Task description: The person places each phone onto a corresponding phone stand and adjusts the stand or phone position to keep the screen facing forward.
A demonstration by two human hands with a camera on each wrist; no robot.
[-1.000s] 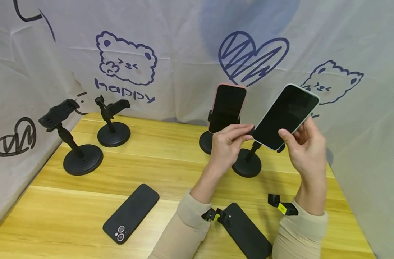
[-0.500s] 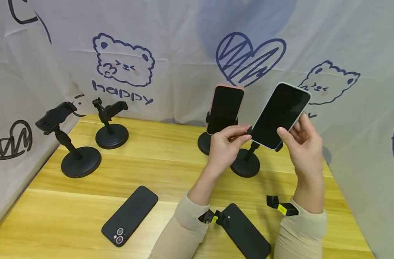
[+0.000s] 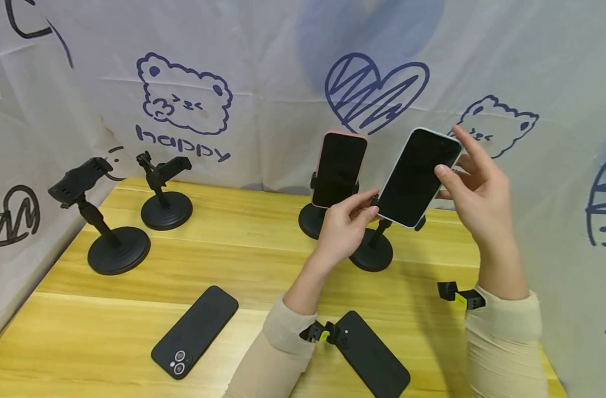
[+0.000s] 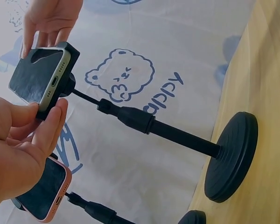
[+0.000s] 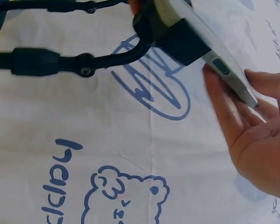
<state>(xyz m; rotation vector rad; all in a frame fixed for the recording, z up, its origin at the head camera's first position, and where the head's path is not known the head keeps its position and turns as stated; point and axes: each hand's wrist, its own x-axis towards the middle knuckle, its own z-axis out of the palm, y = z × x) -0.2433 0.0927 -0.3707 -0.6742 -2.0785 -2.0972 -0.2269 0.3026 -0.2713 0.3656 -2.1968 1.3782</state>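
A pale-cased smartphone [image 3: 418,177] sits tilted in the clamp of a black phone stand [image 3: 371,253], its dark screen toward me. My left hand [image 3: 344,232] pinches the clamp at the phone's lower left side; in the left wrist view its thumb also lies by the phone's edge. Around the phone's right edge, my right hand [image 3: 487,204] has its fingers extended and spread, with the thumb near the screen and fingers partly behind. The right wrist view shows the phone's edge [image 5: 224,72] between that thumb and those fingers; whether they touch it, I cannot tell.
Just behind stands a pink-cased phone [image 3: 340,168] in another stand. Two black stands without phones, one nearer [image 3: 118,250] and one farther [image 3: 166,210], are at left. Two black-cased phones, one left [image 3: 198,329] and one by my left sleeve [image 3: 375,354], lie face down on the wooden table.
My right hand has loosened from the phone and shifted right, its fingers spreading. The left hand keeps its pinch at the clamp. The whole head view has drifted slightly.
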